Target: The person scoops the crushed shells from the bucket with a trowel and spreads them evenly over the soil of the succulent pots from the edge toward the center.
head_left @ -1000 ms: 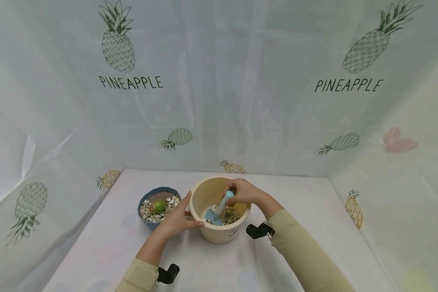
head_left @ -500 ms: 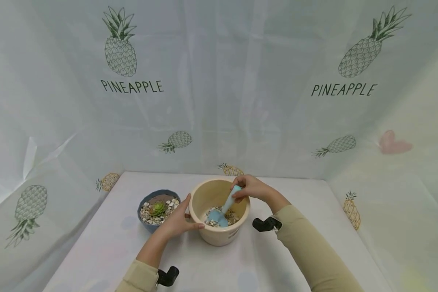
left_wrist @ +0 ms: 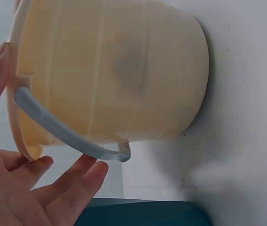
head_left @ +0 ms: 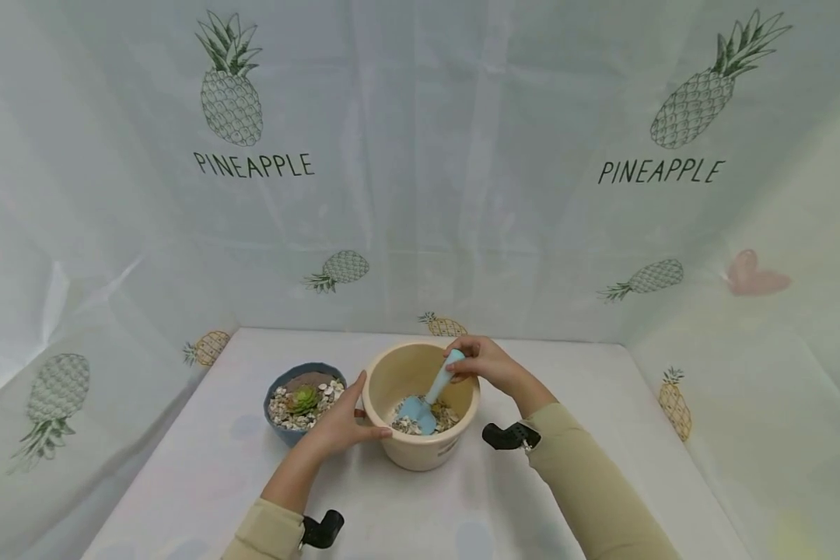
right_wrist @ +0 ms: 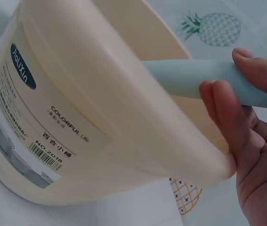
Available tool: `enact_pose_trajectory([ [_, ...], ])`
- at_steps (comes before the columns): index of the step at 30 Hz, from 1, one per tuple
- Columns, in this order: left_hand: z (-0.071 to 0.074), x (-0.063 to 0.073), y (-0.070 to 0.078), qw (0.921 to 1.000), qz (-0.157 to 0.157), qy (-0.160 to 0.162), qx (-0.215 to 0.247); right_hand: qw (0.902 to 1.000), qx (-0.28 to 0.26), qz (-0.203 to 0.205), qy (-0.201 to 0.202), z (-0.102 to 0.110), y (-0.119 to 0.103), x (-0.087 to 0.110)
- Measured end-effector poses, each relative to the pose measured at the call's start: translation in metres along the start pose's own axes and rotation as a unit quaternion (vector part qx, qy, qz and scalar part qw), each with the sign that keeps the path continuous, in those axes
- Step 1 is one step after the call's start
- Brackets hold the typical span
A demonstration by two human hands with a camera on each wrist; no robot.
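A cream bucket (head_left: 420, 455) stands upright with pebbles and a brownish clump in its bottom. My left hand (head_left: 339, 425) holds its left side, thumb on the near rim. Seen from the left wrist, my fingertips (left_wrist: 95, 174) lie near the bucket's grey handle (left_wrist: 67, 134), which hangs down. My right hand (head_left: 486, 364) pinches the top end of a light blue toy shovel (head_left: 418, 412); the shovel tilts, with its blade down at the pebbles. The right wrist view shows thumb and fingers round the shovel handle (right_wrist: 201, 77), while the bucket wall hides the blade.
Left of the bucket stands a blue pot (head_left: 271, 416) with a green succulent (head_left: 305, 399), white pebbles and brown soil. A white cloth (head_left: 574, 373) covers the table. Pineapple-print sheeting (head_left: 420, 194) hangs behind and at both sides.
My right hand and the shovel handle have shifted right and slightly up in the bucket, and the blade has turned among the pebbles. The left hand stays on the bucket.
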State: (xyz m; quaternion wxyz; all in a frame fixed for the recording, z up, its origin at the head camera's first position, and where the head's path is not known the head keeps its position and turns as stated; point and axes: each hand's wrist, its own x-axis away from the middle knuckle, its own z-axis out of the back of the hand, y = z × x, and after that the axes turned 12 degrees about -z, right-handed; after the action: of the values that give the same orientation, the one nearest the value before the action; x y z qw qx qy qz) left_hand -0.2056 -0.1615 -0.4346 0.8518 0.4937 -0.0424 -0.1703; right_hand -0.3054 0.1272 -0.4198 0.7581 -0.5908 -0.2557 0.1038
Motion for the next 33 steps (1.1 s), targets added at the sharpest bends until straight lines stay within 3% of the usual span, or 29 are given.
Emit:
enact_pose_trajectory([
  [7,-0.002,0.001,-0.001,1.0,0.004,0.005,0.003,1.0,0.003,-0.003,0.006,0.005,-0.002,0.008],
  [21,0.0,0.0,0.0,0.9999,0.008,0.003,0.008,0.9973,-0.055,-0.006,0.049,0.017,-0.002,0.016],
  [27,0.012,0.007,0.003,0.9995,0.014,-0.009,-0.027,0.9934,-0.093,-0.005,0.067,0.018,0.0,0.019],
  [33,0.028,0.019,0.012,0.9979,0.0,-0.022,-0.062,0.9852,-0.151,0.009,0.08,0.016,0.003,0.021],
])
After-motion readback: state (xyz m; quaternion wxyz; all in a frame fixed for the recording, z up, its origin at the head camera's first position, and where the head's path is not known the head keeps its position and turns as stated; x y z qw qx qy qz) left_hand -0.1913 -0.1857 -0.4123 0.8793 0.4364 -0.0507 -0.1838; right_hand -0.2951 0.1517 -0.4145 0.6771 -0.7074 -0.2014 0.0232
